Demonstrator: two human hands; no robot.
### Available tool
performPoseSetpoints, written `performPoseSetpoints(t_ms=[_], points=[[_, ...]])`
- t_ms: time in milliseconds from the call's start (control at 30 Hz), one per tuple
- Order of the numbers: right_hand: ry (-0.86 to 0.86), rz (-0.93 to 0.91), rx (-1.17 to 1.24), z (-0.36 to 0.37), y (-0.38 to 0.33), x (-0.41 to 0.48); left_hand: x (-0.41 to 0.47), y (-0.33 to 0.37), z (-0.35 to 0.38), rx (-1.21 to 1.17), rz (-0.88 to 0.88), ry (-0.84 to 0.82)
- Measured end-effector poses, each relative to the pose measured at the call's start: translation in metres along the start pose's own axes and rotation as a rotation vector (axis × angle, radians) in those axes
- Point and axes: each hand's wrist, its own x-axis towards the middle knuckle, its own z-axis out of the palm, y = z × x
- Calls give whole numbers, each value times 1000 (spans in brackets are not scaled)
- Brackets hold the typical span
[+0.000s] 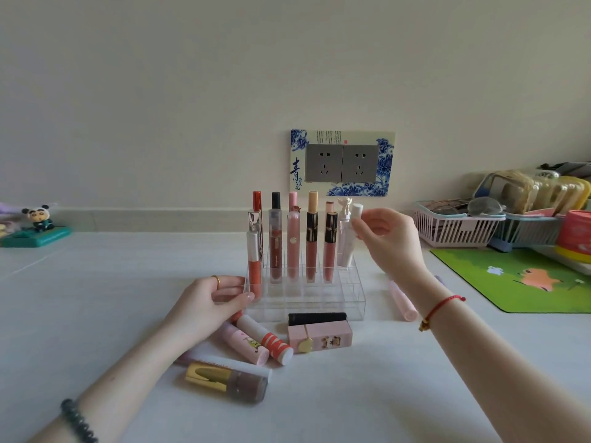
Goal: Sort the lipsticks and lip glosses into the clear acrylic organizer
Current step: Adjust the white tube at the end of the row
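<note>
The clear acrylic organizer [348, 300] stands mid-table with several lip glosses upright in its back rows. My right hand [388, 238] pinches the top of a white tube [350, 241] that stands in a right-hand slot. My left hand [212, 303] grips the organizer's front left corner. Loose items lie in front: a black lipstick [316, 318], a pink square lipstick [319, 338], a red-striped white tube [265, 340], a pink cartoon tube [244, 343] and a gold-capped brown gloss [227, 382]. A pink tube [401, 300] lies right of the organizer, partly behind my right wrist.
Plastic baskets [457, 227] full of items and a green mat [518, 276] are at the right. A panda figurine [38, 219] sits at the far left. Wall sockets [340, 163] are behind the organizer.
</note>
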Motion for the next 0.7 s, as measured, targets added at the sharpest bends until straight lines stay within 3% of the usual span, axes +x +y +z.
performPoseSetpoints(t_ms=[700], points=[[-11, 5, -108, 10, 17, -12, -1, 3, 0, 84, -18, 3]])
